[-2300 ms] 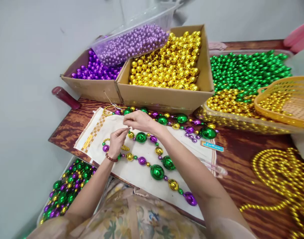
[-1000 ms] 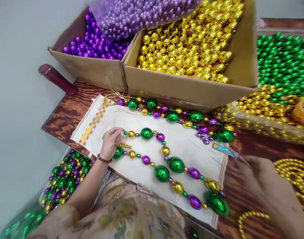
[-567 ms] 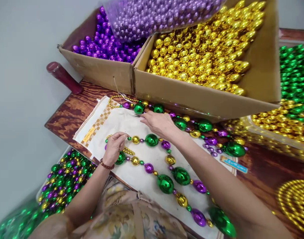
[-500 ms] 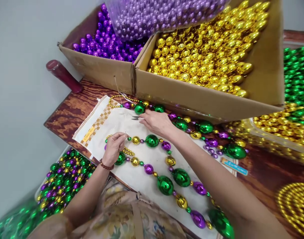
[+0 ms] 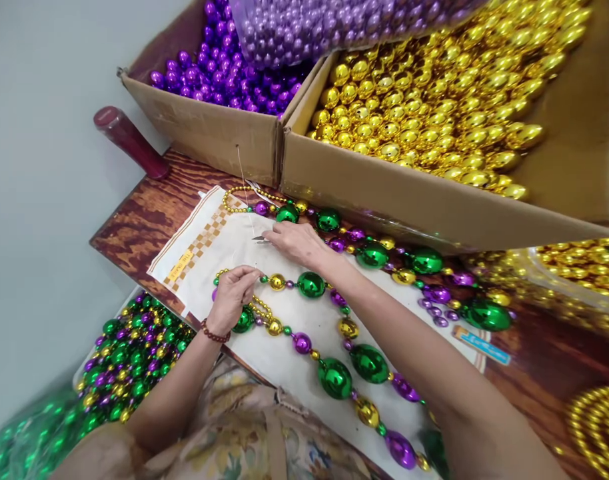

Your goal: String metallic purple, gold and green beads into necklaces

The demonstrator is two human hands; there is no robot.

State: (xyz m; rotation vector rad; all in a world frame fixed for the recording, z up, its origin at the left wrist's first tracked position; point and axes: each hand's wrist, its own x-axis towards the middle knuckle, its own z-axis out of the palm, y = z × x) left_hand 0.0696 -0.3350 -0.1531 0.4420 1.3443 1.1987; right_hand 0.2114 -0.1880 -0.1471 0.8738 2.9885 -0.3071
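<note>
My left hand [image 5: 232,295] pinches the end of a bead necklace [image 5: 334,377] of green, gold and purple beads, at its thin string end on a white cloth [image 5: 284,347]. My right hand [image 5: 297,241] rests on the cloth with its fingers closed on small metal scissors [image 5: 261,239], whose tips poke out to the left. A second bead necklace [image 5: 374,253] lies along the cloth's far edge, just past my right hand. A thin thread [image 5: 243,180] rises near the box front.
A cardboard box of gold beads [image 5: 434,113] and one of purple beads [image 5: 219,80] stand behind the cloth. A dark red cylinder [image 5: 127,141] lies at the table's left corner. Finished necklaces fill a bin [image 5: 129,353] lower left. Gold bead strands [image 5: 597,427] lie right.
My right hand came back from the table's right side and closed on the small scissors on the cloth. My left hand kept its pinch on the necklace end.
</note>
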